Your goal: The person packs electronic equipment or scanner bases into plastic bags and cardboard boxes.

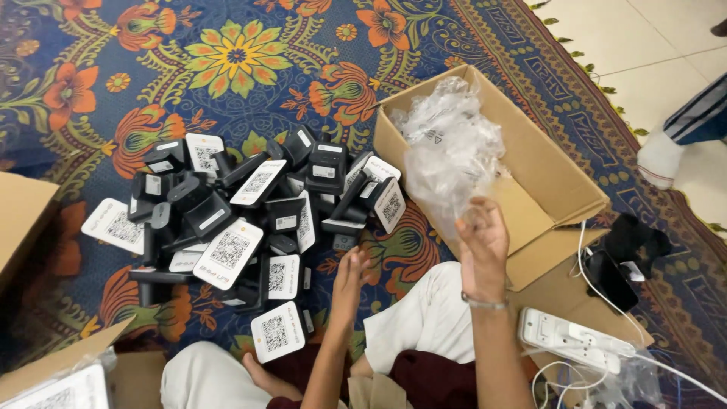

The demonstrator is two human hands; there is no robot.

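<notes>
Far left, a plain cardboard box (19, 220) edge pokes in, matte brown, and a 2nd carton flap (64, 360) sits bottom-left. Next over, on the floral rug (227, 60), woven-looking w/ orange and yellow blooms on deep blue, lies a heap of small black devices (242, 220), boxy hard plastic, each w/ a white rounded card face printed w/ a square code, piled at all angles. Centre now: left hand (347, 284) hovers just beside the pile's right edge, fingers spread loosely, palm turned in, holding nothing. Person sits w/ knees in white fabric below. Right hand (481, 242) is raised, fingertips pinching the lower end of a crinkly clear plastic bag (450, 151), thin glossy film bunched and hanging up over the open cardboard carton (560, 189), a shallow rectangular tray shape w/ flaps out. Thin metal bangle at that wrist. Right of that, a white power strip (572, 341), smooth plastic, w/ white cables looping off, and a black gadget (632, 242) near the carton's corner. Far right, pale floor tiles (644, 45)
</notes>
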